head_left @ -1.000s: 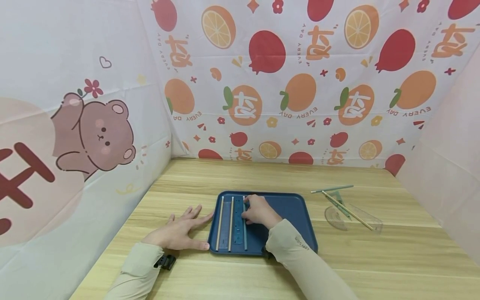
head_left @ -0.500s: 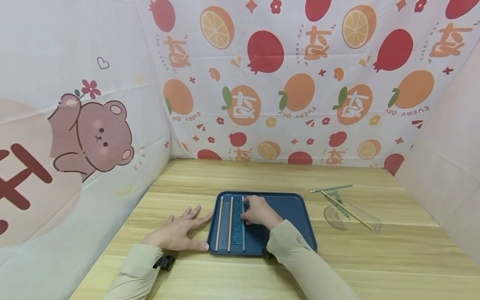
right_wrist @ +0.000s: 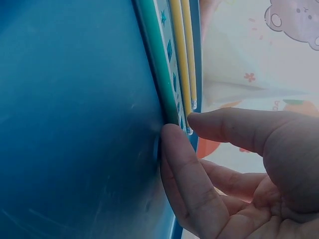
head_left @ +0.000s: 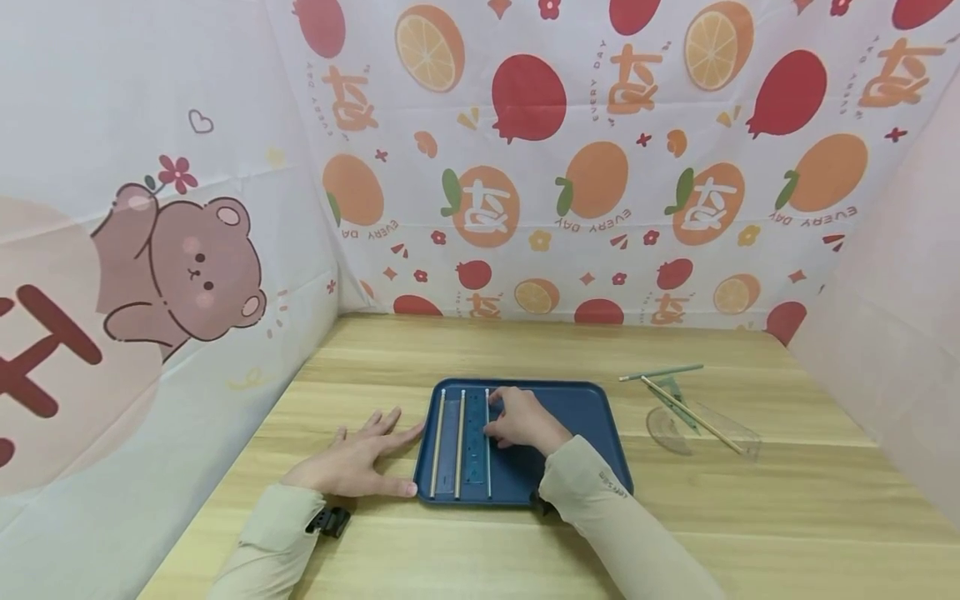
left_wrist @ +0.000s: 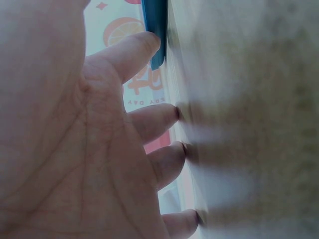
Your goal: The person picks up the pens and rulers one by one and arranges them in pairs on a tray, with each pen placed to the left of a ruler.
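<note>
- Currently, the head view shows the right hand [head_left: 525, 421] over the tray [head_left: 588, 408], thumb and forefinger bent close together at the upper part of a green pencil [head_left: 489, 468]; that pencil lies in the tray, just right of a teal ruler [head_left: 475, 450].
- Farther left in the tray lie two wooden pencils [head_left: 459, 454], a clear ruler [head_left: 448, 450] between them. The left hand [head_left: 360, 462] is spread wide on the table [head_left: 420, 567], touching the tray's edge.
- Judging by this layout, the step in hand is straightening the green pencil into the row; the next move likely calls for a gentle release that leaves the ruler unnudged, then a reach towards the protractor [head_left: 667, 430] and loose pencils [head_left: 693, 414] beyond the tray.
- For writing, the backdrop cloth [head_left: 555, 33] repeats "EVERY DAY" around its fruit prints; the right sleeve [head_left: 622, 517] carries small lettering, too fine to read surely.
- Left wrist view: one fingertip touches the tray, the others meet the table; part of "EVERY DAY" shows behind.
- Right wrist view: a fingertip touches the green pencil, a narrow gap separating it from the thumb; I cannot tell whether they pinch it. The ruler shows star and diamond shapes, no legible brand.
</note>
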A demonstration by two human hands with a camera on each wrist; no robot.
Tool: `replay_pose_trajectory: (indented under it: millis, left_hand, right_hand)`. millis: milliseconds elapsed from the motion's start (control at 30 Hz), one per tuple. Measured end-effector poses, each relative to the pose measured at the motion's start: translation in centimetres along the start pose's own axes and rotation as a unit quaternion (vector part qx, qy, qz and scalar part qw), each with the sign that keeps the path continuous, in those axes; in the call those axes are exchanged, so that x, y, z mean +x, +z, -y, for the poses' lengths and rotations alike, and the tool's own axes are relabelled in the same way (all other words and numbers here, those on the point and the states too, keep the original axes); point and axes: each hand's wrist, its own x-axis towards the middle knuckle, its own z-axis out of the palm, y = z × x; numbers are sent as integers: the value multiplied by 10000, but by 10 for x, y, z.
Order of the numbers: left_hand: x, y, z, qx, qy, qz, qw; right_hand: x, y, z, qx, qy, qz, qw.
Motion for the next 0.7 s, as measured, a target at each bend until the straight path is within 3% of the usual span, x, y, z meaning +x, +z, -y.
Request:
replay_pose_trajectory:
  millis: [400,700]
  left_hand:
    - [-1,-2,-2,27,-38,34,10000]
    - [0,1,1,104,-71,-16,9999]
  right_hand:
    - [-1,-1,2,-180,111,53,9998]
    - [-5,-4,1,33,-4,207,9998]
